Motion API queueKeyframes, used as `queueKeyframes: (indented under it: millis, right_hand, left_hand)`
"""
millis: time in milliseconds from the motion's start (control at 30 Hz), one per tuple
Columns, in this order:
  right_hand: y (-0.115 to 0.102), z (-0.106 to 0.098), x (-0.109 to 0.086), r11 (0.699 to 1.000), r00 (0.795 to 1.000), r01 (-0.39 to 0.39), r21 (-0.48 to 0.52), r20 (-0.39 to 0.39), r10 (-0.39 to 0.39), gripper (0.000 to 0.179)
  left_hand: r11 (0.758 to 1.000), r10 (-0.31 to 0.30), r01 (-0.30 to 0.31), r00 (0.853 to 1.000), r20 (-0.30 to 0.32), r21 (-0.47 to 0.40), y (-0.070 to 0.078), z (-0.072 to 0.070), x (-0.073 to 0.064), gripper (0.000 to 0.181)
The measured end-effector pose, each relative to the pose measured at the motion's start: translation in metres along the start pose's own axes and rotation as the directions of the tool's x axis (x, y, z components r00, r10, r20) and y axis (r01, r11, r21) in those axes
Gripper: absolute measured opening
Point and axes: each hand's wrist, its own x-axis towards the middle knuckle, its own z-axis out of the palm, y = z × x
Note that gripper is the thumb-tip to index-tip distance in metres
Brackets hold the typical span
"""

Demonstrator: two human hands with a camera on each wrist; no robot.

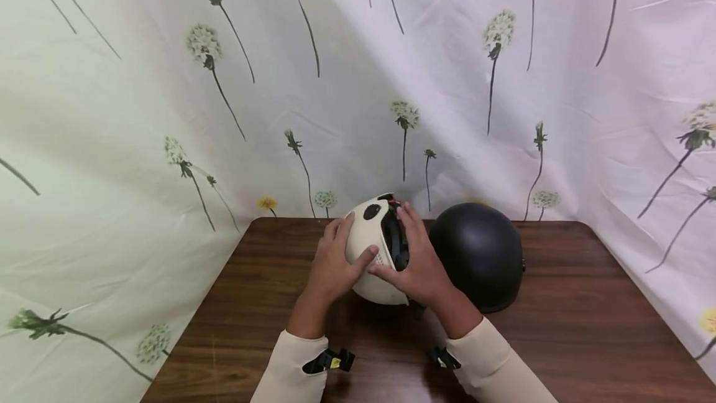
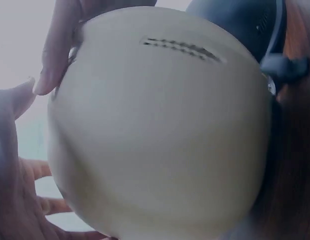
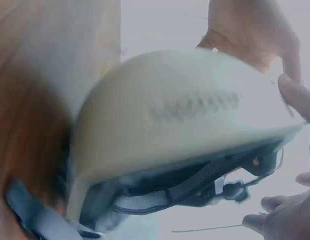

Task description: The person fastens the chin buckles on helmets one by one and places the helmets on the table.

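Observation:
A cream-white helmet (image 1: 365,236) is tilted on its side above the table, its dark padded opening turned to the right. My left hand (image 1: 330,265) grips the rounded shell from the left, fingers over the top and thumb on the near face. On the opening side, my right hand (image 1: 423,269) holds the rim, its thumb pointing toward the left thumb. The left wrist view shows the smooth shell (image 2: 160,130) with a row of dark marks. Beneath the rim, a strap (image 3: 145,201) and a dark fitting appear in the right wrist view.
A matte black helmet (image 1: 477,257) rests dome-up on the brown wooden table (image 1: 576,303), just right of the cream one. Behind and at both sides hangs white cloth (image 1: 358,111) printed with dandelions. Dark straps with camera mounts (image 1: 330,361) sit at the wrists.

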Motion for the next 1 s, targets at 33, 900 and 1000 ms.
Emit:
queueKeyframes:
  millis: [33,900,1000]
  right_hand:
    - [0.001,0.001,-0.001,1.000,1.000,-0.003,-0.007,0.020,0.003,0.119]
    - [0.007,0.003,-0.012,1.000,0.982,-0.030,-0.008,0.186,0.031,0.128]
    - [0.007,0.001,-0.013,1.000,0.981,-0.023,-0.008,0.192,0.024,0.127]
  left_hand:
    - [1.000,0.002,-0.002,1.000,-0.005,0.011,0.000,0.000,0.000,0.086]
    - [0.995,-0.059,0.069,0.991,-0.118,0.076,-0.010,-0.015,0.003,0.093]
    - [0.993,-0.078,0.086,0.992,-0.100,0.076,-0.010,-0.016,0.002,0.094]
